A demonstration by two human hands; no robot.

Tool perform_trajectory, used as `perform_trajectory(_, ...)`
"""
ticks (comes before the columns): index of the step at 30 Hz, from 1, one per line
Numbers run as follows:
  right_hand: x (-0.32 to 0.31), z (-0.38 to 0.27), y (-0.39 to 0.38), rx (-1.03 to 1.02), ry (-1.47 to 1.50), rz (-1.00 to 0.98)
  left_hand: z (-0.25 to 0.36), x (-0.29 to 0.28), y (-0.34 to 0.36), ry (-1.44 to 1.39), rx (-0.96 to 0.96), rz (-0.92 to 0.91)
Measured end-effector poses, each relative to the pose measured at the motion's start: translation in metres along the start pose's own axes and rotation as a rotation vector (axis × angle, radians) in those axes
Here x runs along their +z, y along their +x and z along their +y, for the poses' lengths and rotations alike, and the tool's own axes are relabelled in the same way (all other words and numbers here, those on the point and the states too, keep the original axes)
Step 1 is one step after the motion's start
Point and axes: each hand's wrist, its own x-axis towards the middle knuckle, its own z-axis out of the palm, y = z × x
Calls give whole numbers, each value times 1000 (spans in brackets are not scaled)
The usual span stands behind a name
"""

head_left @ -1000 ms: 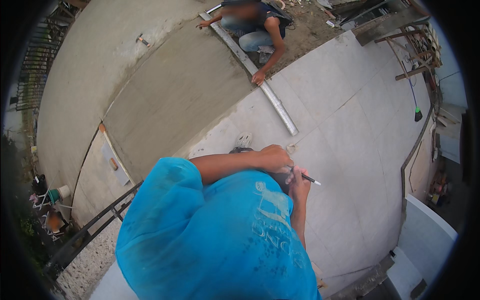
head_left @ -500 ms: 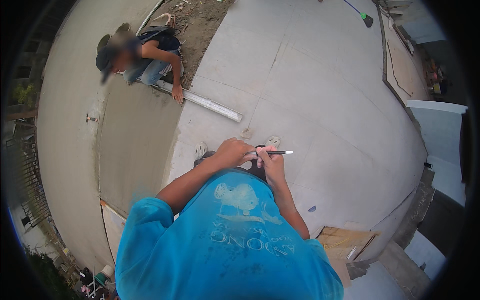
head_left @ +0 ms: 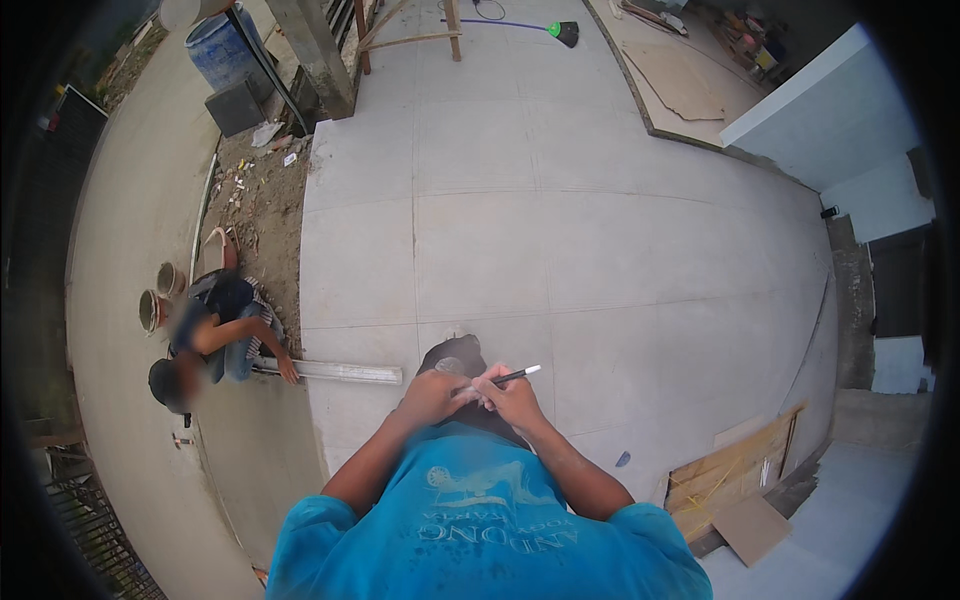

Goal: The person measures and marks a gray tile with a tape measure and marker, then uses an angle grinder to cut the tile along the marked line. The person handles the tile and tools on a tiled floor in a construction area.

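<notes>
In front of my waist, my two hands meet. My right hand (head_left: 511,402) is closed around a slim black pen (head_left: 517,376) with a white end, which points up and to the right. My left hand (head_left: 436,397) is closed too, its fingertips against those of my right hand. Whatever it may pinch there is too small to make out. Below my hands a dark trouser leg (head_left: 452,352) shows over the tiled floor (head_left: 610,370).
On the left a person (head_left: 222,325) crouches by a strip of wet-looking concrete, one hand near a long pale straightedge bar (head_left: 345,372). Two buckets (head_left: 160,297) stand behind. A broom (head_left: 563,34) lies far ahead; a wooden panel (head_left: 730,465) lies at right.
My view has turned to the right and takes in more floor ahead; the crouching person now appears lower and farther left. My hands stay together, the pen still in the right one.
</notes>
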Motion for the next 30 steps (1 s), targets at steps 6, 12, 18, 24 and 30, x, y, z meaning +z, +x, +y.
perform_trajectory(6,-62,-82,103,-97,-252,25,-14,-26,154,-2,-77,-118)
perform_trajectory(12,-174,-205,222,-74,-544,127,-36,-84,336,37,-58,-169)
perform_trajectory(18,-297,-294,290,-5,-568,425,-48,-161,503,194,-155,-359)
perform_trajectory(24,-403,-297,363,-28,-618,525,-77,-185,675,215,-349,-373)
perform_trajectory(30,-513,-395,496,-35,-845,459,-95,-178,817,152,-507,-421)
